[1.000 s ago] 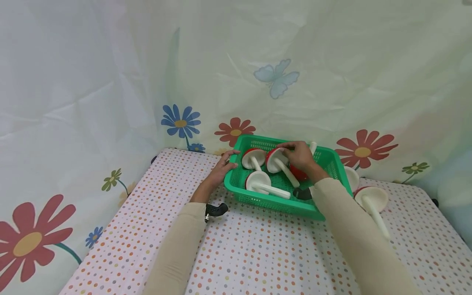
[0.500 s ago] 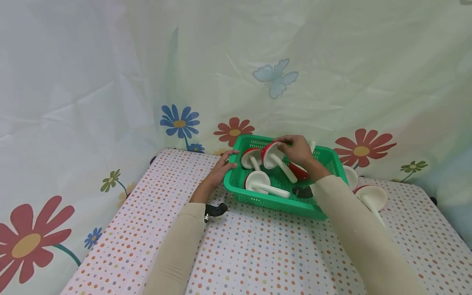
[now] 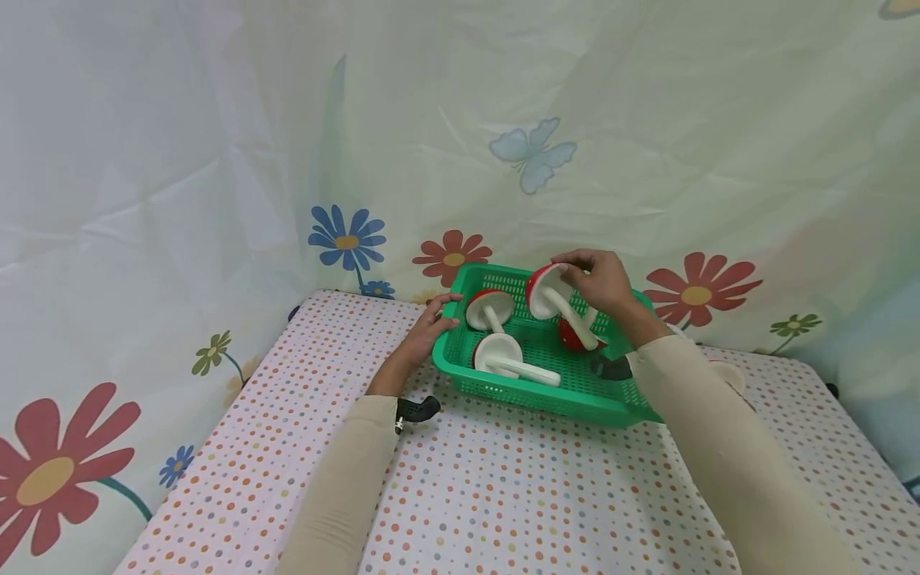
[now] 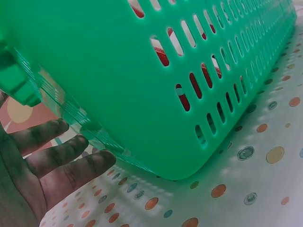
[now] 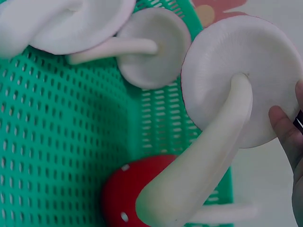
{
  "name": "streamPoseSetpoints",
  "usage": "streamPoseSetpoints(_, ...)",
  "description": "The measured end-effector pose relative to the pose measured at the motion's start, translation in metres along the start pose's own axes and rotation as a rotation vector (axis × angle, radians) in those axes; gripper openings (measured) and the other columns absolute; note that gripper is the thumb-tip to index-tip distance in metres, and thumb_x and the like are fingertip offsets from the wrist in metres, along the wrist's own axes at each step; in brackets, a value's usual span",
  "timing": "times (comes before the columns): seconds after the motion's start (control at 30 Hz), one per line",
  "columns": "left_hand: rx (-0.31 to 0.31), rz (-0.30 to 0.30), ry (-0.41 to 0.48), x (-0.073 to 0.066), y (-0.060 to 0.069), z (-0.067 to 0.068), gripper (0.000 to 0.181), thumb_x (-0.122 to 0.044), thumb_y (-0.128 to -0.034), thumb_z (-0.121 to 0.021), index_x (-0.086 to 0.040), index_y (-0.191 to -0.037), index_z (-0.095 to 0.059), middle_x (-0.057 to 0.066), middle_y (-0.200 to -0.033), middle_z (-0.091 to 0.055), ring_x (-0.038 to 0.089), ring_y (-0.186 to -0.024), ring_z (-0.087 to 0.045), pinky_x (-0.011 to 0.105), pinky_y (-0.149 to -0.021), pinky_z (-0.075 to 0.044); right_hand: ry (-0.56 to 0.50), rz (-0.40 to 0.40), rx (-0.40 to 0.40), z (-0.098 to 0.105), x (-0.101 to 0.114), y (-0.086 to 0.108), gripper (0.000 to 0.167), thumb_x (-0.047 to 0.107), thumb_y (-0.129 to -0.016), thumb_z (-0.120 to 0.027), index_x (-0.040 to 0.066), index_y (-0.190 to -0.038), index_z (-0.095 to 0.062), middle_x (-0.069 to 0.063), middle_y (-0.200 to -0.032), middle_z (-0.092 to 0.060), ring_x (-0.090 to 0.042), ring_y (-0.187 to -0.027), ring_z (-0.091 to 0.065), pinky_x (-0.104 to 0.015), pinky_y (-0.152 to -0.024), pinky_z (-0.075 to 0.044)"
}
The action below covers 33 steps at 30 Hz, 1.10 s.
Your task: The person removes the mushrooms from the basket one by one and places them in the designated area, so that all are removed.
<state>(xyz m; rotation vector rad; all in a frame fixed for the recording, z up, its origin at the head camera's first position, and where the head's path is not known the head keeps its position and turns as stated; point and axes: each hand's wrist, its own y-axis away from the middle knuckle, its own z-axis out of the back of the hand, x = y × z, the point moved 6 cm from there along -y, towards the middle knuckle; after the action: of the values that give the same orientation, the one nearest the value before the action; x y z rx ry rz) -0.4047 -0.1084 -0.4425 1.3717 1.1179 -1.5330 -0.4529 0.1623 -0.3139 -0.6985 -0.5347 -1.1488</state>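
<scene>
My right hand [image 3: 602,281] pinches the cap edge of a toy mushroom [image 3: 548,294], red on top with white underside and stem. It is held above the green basket [image 3: 568,411], its stem slanting down. In the right wrist view, the thumb presses the underside of the cap [image 5: 213,61]. My left hand [image 3: 424,334] touches the basket's left rim; its visible fingers [image 4: 71,172] lie fairly straight beside the end wall. Inside the basket are two mushrooms with white undersides up, one behind [image 3: 491,310] and one in front [image 3: 497,351], plus a red-capped mushroom [image 3: 570,335] under the held one.
A dotted cloth covers the table [image 3: 503,495]. A flower-printed curtain [image 3: 402,144] hangs close behind the basket. Right of the basket, another pale mushroom cap [image 3: 729,374] lies on the table, partly hidden by the right sleeve [image 3: 733,447].
My right hand has raised the mushroom out of the basket's interior, most recently moving up and slightly right. The left hand has stayed at the rim.
</scene>
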Motion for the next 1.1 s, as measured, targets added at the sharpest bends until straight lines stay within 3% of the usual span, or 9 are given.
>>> streamPoseSetpoints(0.17, -0.028, -0.009, -0.037, 0.000, 0.000, 0.001, 0.045, -0.022, -0.1038, -0.043, -0.025, -0.147, -0.035, 0.013, -0.152, -0.035, 0.042, -0.129, -0.049, 0.042, -0.090, -0.049, 0.013, -0.009, -0.017, 0.018, 0.001, 0.005, 0.032, 0.020, -0.102, -0.051, 0.003, -0.126, -0.065, -0.020, -0.128, -0.062, -0.036, -0.112, -0.065, -0.045, -0.092, -0.054)
streamPoseSetpoints(0.37, -0.031, -0.009, -0.042, 0.000, 0.002, 0.001, 0.045, -0.023, -0.1033, -0.044, -0.026, -0.147, -0.035, 0.016, -0.147, -0.040, 0.040, -0.124, -0.052, 0.040, -0.088, -0.050, 0.022, -0.022, -0.031, 0.038, -0.002, 0.009, 0.033, 0.021, -0.102, -0.052, 0.002, -0.126, -0.064, -0.020, -0.127, -0.062, -0.031, -0.110, -0.067, -0.039, -0.090, -0.054)
streamPoseSetpoints(0.57, -0.018, -0.011, -0.029, -0.001, 0.002, -0.001, 0.046, -0.023, -0.1034, -0.044, -0.026, -0.148, -0.034, 0.019, -0.145, -0.042, 0.043, -0.123, -0.053, 0.039, -0.087, -0.051, 0.070, -0.040, -0.049, 0.062, -0.005, 0.015, 0.035, 0.024, -0.102, -0.051, 0.003, -0.127, -0.063, -0.020, -0.127, -0.062, -0.016, -0.103, -0.069, -0.031, -0.086, -0.056)
streamPoseSetpoints(0.63, -0.014, -0.010, -0.021, -0.002, 0.001, -0.001, 0.046, -0.024, -0.1033, -0.044, -0.026, -0.148, -0.034, 0.020, -0.144, -0.043, 0.044, -0.122, -0.054, 0.038, -0.086, -0.051, 0.062, -0.044, -0.060, 0.071, -0.007, 0.017, 0.037, 0.026, -0.102, -0.050, 0.003, -0.128, -0.063, -0.019, -0.127, -0.061, -0.005, -0.097, -0.068, -0.026, -0.084, -0.056)
streamPoseSetpoints(0.8, -0.011, -0.001, -0.025, -0.001, 0.000, 0.000, 0.047, -0.026, -0.1031, -0.044, -0.026, -0.148, -0.033, 0.020, -0.145, -0.042, 0.044, -0.122, -0.054, 0.038, -0.086, -0.051, 0.049, -0.056, -0.121, 0.093, -0.011, 0.022, 0.042, 0.033, -0.101, -0.052, 0.003, -0.128, -0.063, -0.006, -0.118, -0.061, 0.016, -0.084, -0.058, -0.016, -0.076, -0.054)
streamPoseSetpoints(1.1, -0.028, 0.020, -0.023, -0.002, 0.002, 0.003, 0.046, -0.025, -0.1030, -0.045, -0.029, -0.148, -0.034, 0.018, -0.146, -0.041, 0.040, -0.121, -0.054, 0.039, -0.087, -0.051, 0.028, -0.084, -0.208, 0.127, -0.028, 0.035, 0.045, 0.034, -0.098, -0.056, 0.000, -0.127, -0.062, 0.024, -0.096, -0.056, 0.016, -0.082, -0.057, -0.011, -0.074, -0.052)
